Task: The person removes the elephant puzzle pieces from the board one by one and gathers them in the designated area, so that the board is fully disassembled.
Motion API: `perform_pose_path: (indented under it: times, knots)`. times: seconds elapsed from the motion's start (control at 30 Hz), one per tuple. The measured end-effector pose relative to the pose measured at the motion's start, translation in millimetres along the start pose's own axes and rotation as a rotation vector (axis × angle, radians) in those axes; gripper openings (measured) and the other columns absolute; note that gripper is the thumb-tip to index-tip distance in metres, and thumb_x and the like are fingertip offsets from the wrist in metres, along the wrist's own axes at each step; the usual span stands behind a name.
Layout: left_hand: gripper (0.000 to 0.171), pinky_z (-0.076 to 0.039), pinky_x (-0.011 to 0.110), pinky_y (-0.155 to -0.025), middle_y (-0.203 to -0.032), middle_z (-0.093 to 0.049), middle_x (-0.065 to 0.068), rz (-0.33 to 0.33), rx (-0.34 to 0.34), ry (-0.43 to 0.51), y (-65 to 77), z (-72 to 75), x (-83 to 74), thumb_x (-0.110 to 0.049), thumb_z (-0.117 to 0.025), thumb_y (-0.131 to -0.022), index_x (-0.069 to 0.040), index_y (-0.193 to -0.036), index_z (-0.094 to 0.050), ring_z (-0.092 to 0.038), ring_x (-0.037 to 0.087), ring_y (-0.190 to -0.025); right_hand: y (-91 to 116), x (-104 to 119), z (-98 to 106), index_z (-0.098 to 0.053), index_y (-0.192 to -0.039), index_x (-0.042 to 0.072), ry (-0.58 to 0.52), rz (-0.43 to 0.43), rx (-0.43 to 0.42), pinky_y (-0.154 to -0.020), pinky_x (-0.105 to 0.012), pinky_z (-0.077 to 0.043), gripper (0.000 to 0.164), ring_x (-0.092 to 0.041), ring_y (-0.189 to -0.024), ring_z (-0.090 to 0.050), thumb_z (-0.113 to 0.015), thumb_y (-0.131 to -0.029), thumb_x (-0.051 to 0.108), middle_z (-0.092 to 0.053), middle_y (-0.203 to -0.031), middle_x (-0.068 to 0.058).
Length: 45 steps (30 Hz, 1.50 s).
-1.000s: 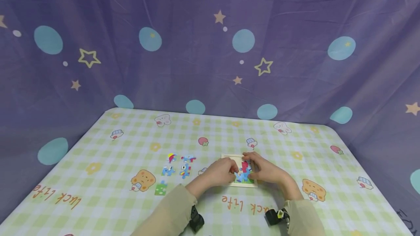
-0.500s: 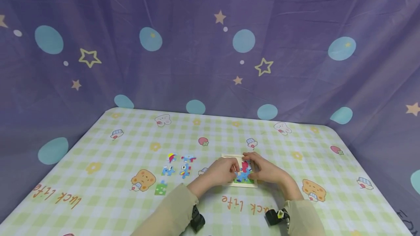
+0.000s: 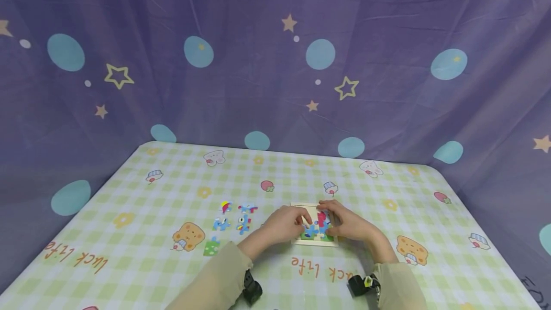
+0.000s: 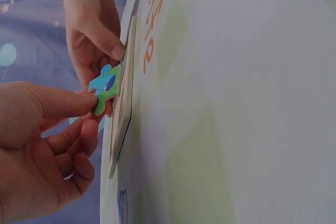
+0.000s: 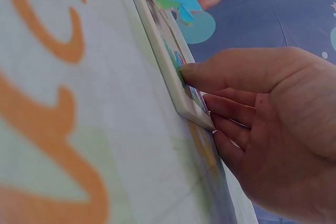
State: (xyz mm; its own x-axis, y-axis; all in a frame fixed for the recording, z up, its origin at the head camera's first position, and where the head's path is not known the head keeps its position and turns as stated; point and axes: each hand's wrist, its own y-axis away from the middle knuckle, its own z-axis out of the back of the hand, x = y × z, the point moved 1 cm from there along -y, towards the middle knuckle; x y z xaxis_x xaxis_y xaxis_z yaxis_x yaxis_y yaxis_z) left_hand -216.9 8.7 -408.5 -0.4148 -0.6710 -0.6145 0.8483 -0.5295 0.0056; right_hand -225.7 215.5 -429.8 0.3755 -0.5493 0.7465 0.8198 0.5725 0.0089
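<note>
In the head view a shallow wooden puzzle tray (image 3: 303,204) lies on the table, with red, blue and green pieces along its right side. My left hand (image 3: 285,224) is over the tray's left part. Between thumb and fingers it pinches a blue-and-green jigsaw piece (image 4: 107,86), which is tilted above the tray in the left wrist view. My right hand (image 3: 350,221) holds the tray's right side. Its thumb presses down near the fitted pieces, and the other fingers lie along the outer edge (image 5: 197,116). Fingers partly cover the fitted pieces.
Left of the tray lie several loose jigsaw pieces, among them a yellow-and-red one (image 3: 225,207), a blue one (image 3: 243,224) and a green one (image 3: 211,247). A checked cloth (image 3: 142,252) covers the table. Behind it hangs a purple curtain (image 3: 258,90).
My left hand has shifted slightly left, and the blue-and-green piece now shows more plainly beside the fitted ones. My right hand stays in place on the tray.
</note>
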Motion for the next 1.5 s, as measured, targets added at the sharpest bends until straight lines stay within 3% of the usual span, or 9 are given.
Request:
perform_pose_path:
  times: [0.33,0.77,1.13,1.5]
  knots:
    - [0.016,-0.038,0.022,-0.054,-0.070,-0.054,-0.008,-0.005,-0.013,0.012,10.8,6.8,16.7,-0.007,-0.060,-0.080,-0.020,-0.089,-0.066,-0.047,0.007,-0.058,0,0,-1,-0.040,-0.133,0.000,0.019,-0.012,-0.003,-0.103,-0.055,-0.021,0.061,-0.037,-0.132,-0.023,-0.065,-0.077,0.006,-0.029,-0.142,-0.019]
    - [0.016,-0.038,0.023,-0.052,-0.071,-0.055,-0.005,-0.029,-0.047,0.024,29.7,26.5,31.3,-0.004,-0.060,-0.079,-0.015,-0.088,-0.067,-0.046,0.008,-0.059,-1,0,0,-0.040,-0.133,-0.002,0.047,-0.016,0.003,-0.102,-0.052,-0.024,0.063,-0.038,-0.132,-0.023,-0.066,-0.077,0.007,-0.028,-0.143,-0.019]
    - [0.015,-0.040,0.025,-0.056,-0.071,-0.055,-0.006,-0.016,-0.040,0.027,44.3,41.3,53.0,-0.005,-0.060,-0.080,-0.015,-0.087,-0.067,-0.049,0.009,-0.061,-1,-1,-1,-0.039,-0.134,-0.001,0.029,-0.027,0.009,-0.103,-0.053,-0.022,0.063,-0.037,-0.134,-0.021,-0.066,-0.078,0.007,-0.027,-0.144,-0.018]
    - [0.015,-0.040,0.023,-0.052,-0.070,-0.055,-0.005,0.006,-0.059,0.037,58.2,53.9,60.4,-0.004,-0.061,-0.080,-0.015,-0.089,-0.068,-0.048,0.009,-0.059,-1,-3,-1,-0.041,-0.134,0.001,0.041,-0.029,0.008,-0.103,-0.050,-0.025,0.063,-0.035,-0.134,-0.022,-0.067,-0.078,0.010,-0.027,-0.144,-0.016]
